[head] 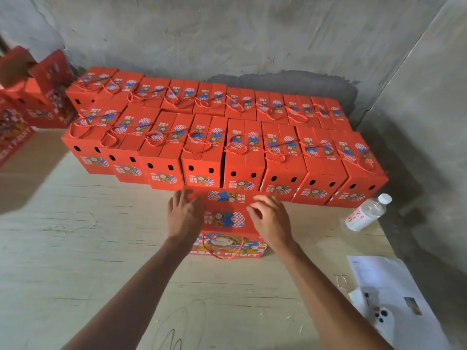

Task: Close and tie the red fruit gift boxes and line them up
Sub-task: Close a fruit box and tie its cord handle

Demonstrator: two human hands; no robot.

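A red fruit gift box point(227, 223) stands on the wooden table point(101, 236) in front of me, its top flaps folded down and its red rope handle point(223, 250) hanging loose over the near face. My left hand point(185, 213) presses flat on the left side of its top, fingers spread. My right hand point(271, 218) rests on the right side with fingers slightly bent. Behind it, two rows of closed red boxes point(242, 152) with tied rope handles run left to right across the table.
A clear water bottle point(366, 213) lies on its side to the right of the box. White papers and a white phone point(384, 317) lie at the table's near right. More red boxes point(38, 92) are stacked at far left. A concrete wall stands behind.
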